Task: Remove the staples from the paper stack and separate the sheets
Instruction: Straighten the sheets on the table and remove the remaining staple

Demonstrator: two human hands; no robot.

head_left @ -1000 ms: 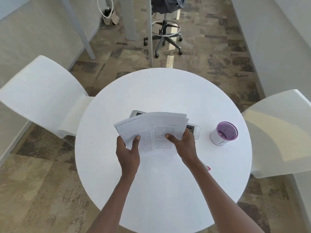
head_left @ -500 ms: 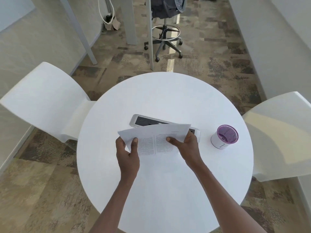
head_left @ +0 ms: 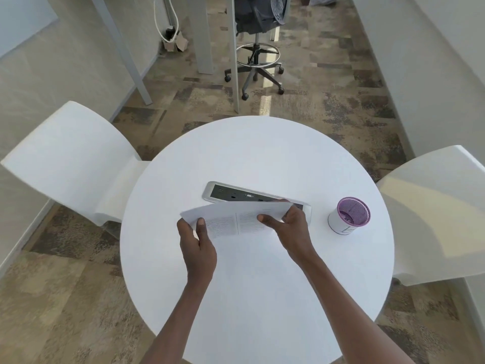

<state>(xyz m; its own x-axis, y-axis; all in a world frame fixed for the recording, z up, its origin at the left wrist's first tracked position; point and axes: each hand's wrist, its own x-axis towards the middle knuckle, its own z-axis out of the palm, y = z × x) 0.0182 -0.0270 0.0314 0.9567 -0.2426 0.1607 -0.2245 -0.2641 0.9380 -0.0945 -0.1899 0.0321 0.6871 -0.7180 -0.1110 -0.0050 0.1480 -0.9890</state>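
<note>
A thin stack of printed white sheets (head_left: 236,219) hangs low over the middle of the round white table (head_left: 257,285), its far edge tipped towards the tabletop. My left hand (head_left: 196,243) pinches the stack's near left corner, thumb on top. My right hand (head_left: 291,227) grips the right side, thumb on the printed text. Both hands are shut on the paper. No staple is visible at this size.
A grey power socket strip (head_left: 236,195) is set into the table just behind the paper. A white cup with a purple mesh insert (head_left: 350,219) stands to the right. White chairs (head_left: 70,164) flank the table on both sides. An office chair (head_left: 258,43) is beyond.
Both hands have lowered the paper stack towards the table and tipped it flatter. More of the socket strip now shows behind it.
</note>
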